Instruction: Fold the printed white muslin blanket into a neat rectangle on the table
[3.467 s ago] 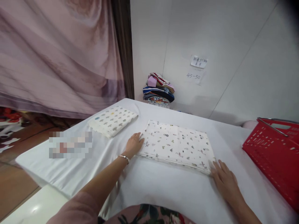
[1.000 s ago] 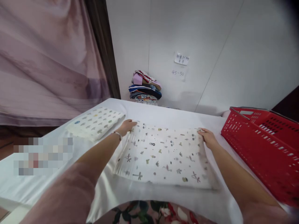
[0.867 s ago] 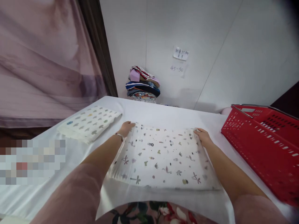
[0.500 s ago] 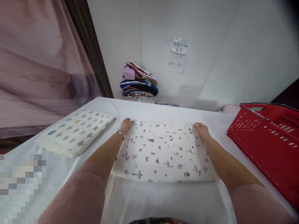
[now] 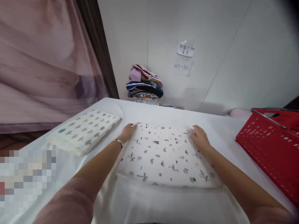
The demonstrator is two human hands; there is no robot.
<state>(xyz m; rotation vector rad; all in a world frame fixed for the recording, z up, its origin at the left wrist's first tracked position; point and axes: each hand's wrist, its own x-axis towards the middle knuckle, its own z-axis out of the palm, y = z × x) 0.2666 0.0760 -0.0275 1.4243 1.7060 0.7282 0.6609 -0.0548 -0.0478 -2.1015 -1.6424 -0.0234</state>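
White covering lies over one worktop, with a few soft creases on its left part. Near the body, two bare forearms reach forward over it, and one bracelet is on the left wrist. Between the arms is one printed cloth, folded and lying flat, its pattern upward. Its long axis goes from left to right, across the front of the person, and one long edge faces the body. Left hand is at the far left corner of this cloth; its fingers are bent, but I cannot tell if the grip is pinching the edge. Right hand is at the far right corner, with its grip loosely spread and the fingertips on the cloth. The right forearm hides a part of the right edge.

On the left side lies one folded cloth with grey shapes, apart from the printed one and placed at a slant. Nearer than it, a pixelated patch hides some of the surface. On the right stands one red basket with a metal handle, well apart from the printed cloth. Beyond the far edge is one stack of fabrics, against the wall. Two paper notes are fixed there, an upper note and a lower note reading 45-50. One pink curtain hangs at left.
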